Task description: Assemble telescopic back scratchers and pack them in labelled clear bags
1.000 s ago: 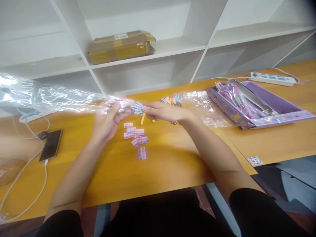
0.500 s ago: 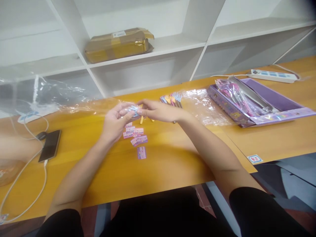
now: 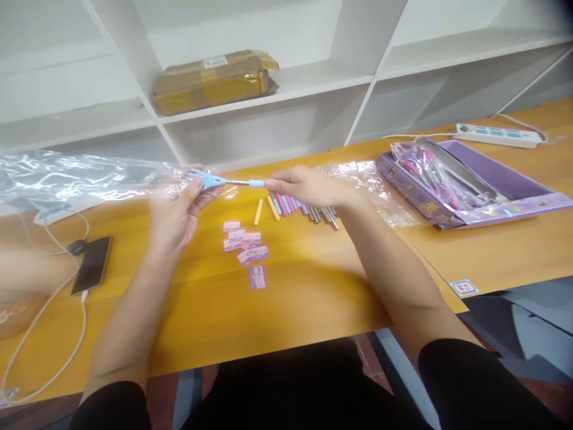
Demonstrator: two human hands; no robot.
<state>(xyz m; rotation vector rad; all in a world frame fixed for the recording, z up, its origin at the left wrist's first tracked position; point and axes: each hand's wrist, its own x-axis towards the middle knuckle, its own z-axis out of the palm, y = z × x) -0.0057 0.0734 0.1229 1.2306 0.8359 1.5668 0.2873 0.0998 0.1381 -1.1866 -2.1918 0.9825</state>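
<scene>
Stretched between my hands is a telescopic back scratcher [image 3: 237, 181] with a light blue hand-shaped head, a thin metal rod and a blue grip. My left hand [image 3: 181, 200] is closed on the blue head, and a long clear plastic bag [image 3: 89, 176] trails from it to the left. The fingers of my right hand [image 3: 308, 185] pinch the far end of the blue grip. Below on the table lie several coloured handles [image 3: 284, 206], two yellow sticks [image 3: 258, 211] and metal rods [image 3: 320, 214], partly hidden by my right hand. Nearer me are several small printed cards [image 3: 252, 254].
To the right stands an open purple box [image 3: 447, 191] with packaged pink items, beside crumpled clear plastic [image 3: 371, 191]. A power strip [image 3: 499, 136] lies behind it. At left are a phone [image 3: 92, 266] and white cables. A taped carton [image 3: 217, 83] sits on the white shelf.
My hands have drawn apart, the left one moving left and the right one right. The back scratcher, bunched between them before, now shows its extended rod. The plastic bag shifted with my left hand.
</scene>
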